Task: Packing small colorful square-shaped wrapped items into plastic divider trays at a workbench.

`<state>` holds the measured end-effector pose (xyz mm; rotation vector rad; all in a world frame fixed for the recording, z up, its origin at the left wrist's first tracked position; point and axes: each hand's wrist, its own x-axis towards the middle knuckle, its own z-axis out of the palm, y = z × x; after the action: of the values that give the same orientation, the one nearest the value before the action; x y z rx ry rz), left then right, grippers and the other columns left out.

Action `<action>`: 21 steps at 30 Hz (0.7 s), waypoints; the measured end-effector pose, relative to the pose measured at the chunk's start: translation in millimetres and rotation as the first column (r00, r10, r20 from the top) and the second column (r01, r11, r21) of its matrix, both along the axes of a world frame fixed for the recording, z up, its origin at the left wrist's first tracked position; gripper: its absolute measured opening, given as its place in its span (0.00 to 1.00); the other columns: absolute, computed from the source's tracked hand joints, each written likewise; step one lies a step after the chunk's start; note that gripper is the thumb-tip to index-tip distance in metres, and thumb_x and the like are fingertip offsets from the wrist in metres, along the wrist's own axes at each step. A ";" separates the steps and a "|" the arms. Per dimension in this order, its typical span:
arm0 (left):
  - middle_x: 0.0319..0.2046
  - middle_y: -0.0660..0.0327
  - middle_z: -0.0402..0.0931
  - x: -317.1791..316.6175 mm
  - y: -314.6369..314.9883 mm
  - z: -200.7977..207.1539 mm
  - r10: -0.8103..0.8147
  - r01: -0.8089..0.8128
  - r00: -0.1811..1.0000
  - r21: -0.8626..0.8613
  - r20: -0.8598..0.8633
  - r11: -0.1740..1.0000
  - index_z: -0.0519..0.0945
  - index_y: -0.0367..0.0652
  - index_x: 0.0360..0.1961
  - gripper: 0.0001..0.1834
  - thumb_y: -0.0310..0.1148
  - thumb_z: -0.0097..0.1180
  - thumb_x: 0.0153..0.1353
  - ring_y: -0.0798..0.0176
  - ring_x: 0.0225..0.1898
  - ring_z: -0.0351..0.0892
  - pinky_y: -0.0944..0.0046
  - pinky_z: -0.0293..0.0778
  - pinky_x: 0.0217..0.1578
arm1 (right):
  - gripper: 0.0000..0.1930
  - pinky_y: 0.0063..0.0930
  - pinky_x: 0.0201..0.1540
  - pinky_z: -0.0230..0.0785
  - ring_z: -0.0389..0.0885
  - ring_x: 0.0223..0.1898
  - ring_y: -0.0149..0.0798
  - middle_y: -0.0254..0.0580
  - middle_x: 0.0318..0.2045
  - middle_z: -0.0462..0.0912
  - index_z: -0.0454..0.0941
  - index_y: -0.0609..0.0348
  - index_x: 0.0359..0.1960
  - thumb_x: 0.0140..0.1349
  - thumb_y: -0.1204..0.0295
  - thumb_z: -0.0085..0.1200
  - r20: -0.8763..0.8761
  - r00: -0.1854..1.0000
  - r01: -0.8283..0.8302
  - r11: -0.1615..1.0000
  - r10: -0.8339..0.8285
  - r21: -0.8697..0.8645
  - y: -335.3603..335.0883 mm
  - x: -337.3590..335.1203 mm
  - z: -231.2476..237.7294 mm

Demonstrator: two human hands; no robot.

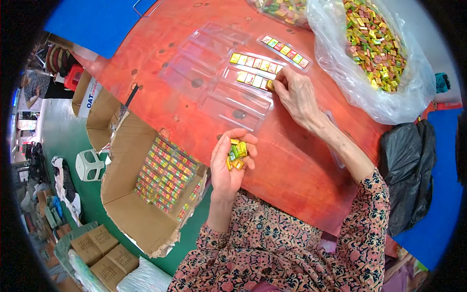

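Observation:
My left hand (225, 168) is cupped palm up over the table's near edge, its fingers curled round several small wrapped sweets (237, 152) in yellow and green. Further up and to the right, my right hand (300, 100) pinches a yellow wrapped sweet (269, 85) at the right end of a row in a clear plastic tray (250, 86). Just beyond it lies a longer row of wrapped sweets (257, 63), and past that a separate filled tray (285, 51). Bare clear trays (232, 114) lie nearer to me and to the left.
A large clear bag (335, 63) of loose wrapped sweets stands at the right of the red table (165, 104), with another bag (284, 10) at the far edge. Below left, an open cardboard box (124, 199) holds many filled trays. A black plastic bag (407, 177) hangs at right.

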<state>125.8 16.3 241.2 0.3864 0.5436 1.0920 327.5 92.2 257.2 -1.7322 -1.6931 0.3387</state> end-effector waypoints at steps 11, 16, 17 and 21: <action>0.35 0.47 0.73 0.8 0.5 0.6 0.005 -0.005 1.000 0.013 0.001 1.000 0.68 0.33 0.44 0.18 0.39 0.35 0.66 0.61 0.29 0.75 0.71 0.75 0.19 | 0.07 0.31 0.27 0.64 0.74 0.24 0.40 0.47 0.23 0.73 0.76 0.64 0.30 0.51 0.74 0.56 0.000 0.986 -0.164 0.982 0.165 0.094 -1.9 6.4 4.5; 0.35 0.47 0.73 0.8 0.7 -1.4 -0.005 0.004 1.000 0.024 0.019 1.000 0.68 0.33 0.44 0.18 0.39 0.35 0.66 0.61 0.29 0.75 0.71 0.75 0.19 | 0.06 0.33 0.31 0.65 0.74 0.28 0.43 0.47 0.25 0.72 0.77 0.63 0.30 0.50 0.74 0.56 0.034 0.982 -0.186 0.980 0.184 0.066 -2.8 7.9 4.0; 0.35 0.47 0.73 1.0 0.5 -1.2 -0.001 0.001 1.000 0.022 0.014 1.000 0.68 0.33 0.44 0.18 0.39 0.35 0.66 0.61 0.30 0.75 0.71 0.75 0.19 | 0.06 0.34 0.32 0.65 0.74 0.30 0.44 0.47 0.26 0.72 0.76 0.63 0.29 0.50 0.75 0.56 0.053 0.979 -0.202 0.977 0.199 0.063 -4.0 8.0 4.6; 0.35 0.47 0.73 1.4 0.2 -0.5 -0.002 0.002 1.000 0.020 0.023 1.000 0.68 0.34 0.44 0.18 0.39 0.34 0.66 0.61 0.30 0.75 0.71 0.75 0.19 | 0.06 0.36 0.33 0.65 0.74 0.32 0.46 0.47 0.29 0.72 0.74 0.64 0.29 0.50 0.75 0.55 0.061 0.977 -0.205 0.978 0.203 0.034 -4.2 6.4 5.2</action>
<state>127.2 16.4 240.7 0.3911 0.5124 1.0993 333.9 88.0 262.4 -1.5555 -1.9122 0.3479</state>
